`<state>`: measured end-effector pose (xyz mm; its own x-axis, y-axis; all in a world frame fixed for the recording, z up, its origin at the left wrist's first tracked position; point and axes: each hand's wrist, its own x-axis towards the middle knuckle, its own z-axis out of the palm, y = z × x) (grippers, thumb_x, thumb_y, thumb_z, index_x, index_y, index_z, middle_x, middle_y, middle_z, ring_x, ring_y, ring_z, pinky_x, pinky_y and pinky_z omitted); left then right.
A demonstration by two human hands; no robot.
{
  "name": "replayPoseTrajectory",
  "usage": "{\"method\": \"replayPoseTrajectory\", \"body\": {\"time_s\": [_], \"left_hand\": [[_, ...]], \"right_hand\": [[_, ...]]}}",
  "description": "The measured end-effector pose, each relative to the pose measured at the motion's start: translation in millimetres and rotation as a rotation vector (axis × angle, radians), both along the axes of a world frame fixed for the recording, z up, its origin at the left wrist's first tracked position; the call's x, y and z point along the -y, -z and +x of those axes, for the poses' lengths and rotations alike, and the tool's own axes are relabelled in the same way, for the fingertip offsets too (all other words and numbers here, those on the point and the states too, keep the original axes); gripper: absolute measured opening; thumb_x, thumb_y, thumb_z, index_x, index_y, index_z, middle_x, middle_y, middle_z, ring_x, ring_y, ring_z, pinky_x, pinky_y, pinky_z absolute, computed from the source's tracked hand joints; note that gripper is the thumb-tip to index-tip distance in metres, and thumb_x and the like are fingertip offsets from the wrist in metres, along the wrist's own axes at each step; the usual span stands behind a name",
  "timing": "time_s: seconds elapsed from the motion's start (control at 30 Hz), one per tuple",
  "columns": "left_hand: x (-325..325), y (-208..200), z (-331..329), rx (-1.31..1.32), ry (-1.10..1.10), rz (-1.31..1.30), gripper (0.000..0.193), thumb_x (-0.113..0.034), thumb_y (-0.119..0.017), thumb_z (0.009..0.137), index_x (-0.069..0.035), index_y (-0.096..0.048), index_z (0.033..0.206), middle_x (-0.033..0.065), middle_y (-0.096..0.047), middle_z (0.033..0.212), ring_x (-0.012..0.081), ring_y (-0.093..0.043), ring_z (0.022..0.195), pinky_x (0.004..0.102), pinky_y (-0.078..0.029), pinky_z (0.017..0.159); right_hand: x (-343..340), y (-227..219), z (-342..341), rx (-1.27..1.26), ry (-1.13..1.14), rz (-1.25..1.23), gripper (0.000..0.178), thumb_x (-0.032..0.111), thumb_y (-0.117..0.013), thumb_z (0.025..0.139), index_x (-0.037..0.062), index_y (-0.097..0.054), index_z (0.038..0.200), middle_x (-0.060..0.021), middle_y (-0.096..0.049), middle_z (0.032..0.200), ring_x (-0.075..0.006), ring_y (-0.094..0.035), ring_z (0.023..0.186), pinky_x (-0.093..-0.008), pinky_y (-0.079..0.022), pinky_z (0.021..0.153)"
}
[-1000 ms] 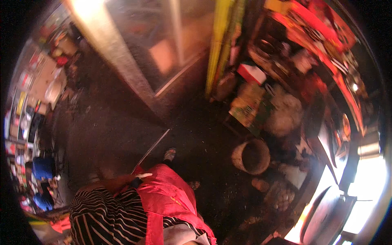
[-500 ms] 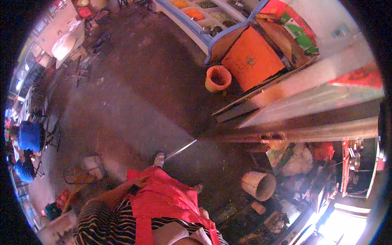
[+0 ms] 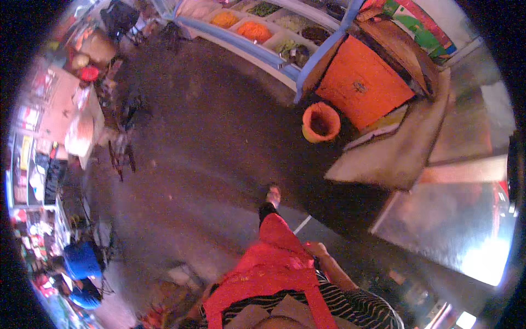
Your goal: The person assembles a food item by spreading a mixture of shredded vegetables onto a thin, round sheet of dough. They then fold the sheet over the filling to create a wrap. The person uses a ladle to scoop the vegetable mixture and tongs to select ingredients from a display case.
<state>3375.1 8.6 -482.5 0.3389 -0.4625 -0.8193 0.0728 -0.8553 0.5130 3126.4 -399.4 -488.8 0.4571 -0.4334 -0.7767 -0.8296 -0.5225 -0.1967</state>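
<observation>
My right hand (image 3: 315,249) hangs beside the red apron (image 3: 266,260) that I wear over black-and-white striped clothing. It is close to the apron's right edge. The fingers are small and blurred, and whether they are curled round anything does not show. My left hand is out of sight; only a dim bit of that arm appears at the apron's lower left. Ahead of the apron, one foot (image 3: 273,194) in a light shoe is on the dark floor.
Ahead right stand an orange bin (image 3: 321,122), an orange panel (image 3: 364,82) and a blue-edged counter with food trays (image 3: 255,32). To the right is a shiny metal-topped surface (image 3: 444,219). Tables with stools (image 3: 121,156) line the left; people in blue (image 3: 82,260) sit lower left.
I have stepped forward past the doorway, so the bin and counter appear nearer. My left hand has left view at the apron; my right hand has come into view. The pale bucket is gone from view.
</observation>
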Motion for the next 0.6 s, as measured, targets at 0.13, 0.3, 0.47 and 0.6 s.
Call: {"method": "replayPoseTrajectory", "body": {"time_s": [0.13,0.3,0.47,0.6], "left_hand": [[67,11,67,0.067,-0.049,0.008,0.057,-0.032,-0.054,0.094,-0.018,-0.033,0.145,0.0227,-0.042,0.133,0.0405,-0.047,0.112,0.0469,-0.039,0.098],[133,14,149,0.062,-0.053,-0.032,0.059,-0.033,-0.055,0.093,-0.019,-0.032,0.145,0.0239,-0.043,0.131,0.042,-0.048,0.109,0.0477,-0.039,0.097],[222,13,284,0.129,0.09,-0.099,0.054,-0.031,-0.056,0.093,-0.016,-0.037,0.141,0.0238,-0.047,0.127,0.0417,-0.051,0.106,0.0471,-0.042,0.094],[329,-36,431,0.169,0.177,-0.041,0.041,-0.027,-0.056,0.092,-0.009,-0.049,0.128,0.0217,-0.057,0.117,0.0379,-0.057,0.105,0.0435,-0.046,0.091]], "right_hand": [[120,-22,142,0.124,0.19,0.155,0.031,0.033,-0.052,0.089,0.0059,-0.065,0.084,-0.0117,-0.063,0.072,-0.0235,-0.062,0.066,-0.0371,-0.048,0.057],[287,-49,304,0.487,0.778,0.486,0.021,0.026,-0.056,0.091,0.0053,-0.058,0.089,-0.0053,-0.06,0.074,-0.0135,-0.056,0.059,-0.028,-0.046,0.05],[417,-31,451,0.73,1.261,0.512,0.044,0.04,-0.066,0.084,0.0087,-0.055,0.113,-0.0074,-0.062,0.099,-0.0198,-0.061,0.081,-0.0361,-0.054,0.074],[484,2,522,0.749,1.509,0.467,0.051,0.041,-0.069,0.082,0.0112,-0.052,0.12,-0.009,-0.057,0.116,-0.0241,-0.059,0.095,-0.0383,-0.051,0.081]]}}
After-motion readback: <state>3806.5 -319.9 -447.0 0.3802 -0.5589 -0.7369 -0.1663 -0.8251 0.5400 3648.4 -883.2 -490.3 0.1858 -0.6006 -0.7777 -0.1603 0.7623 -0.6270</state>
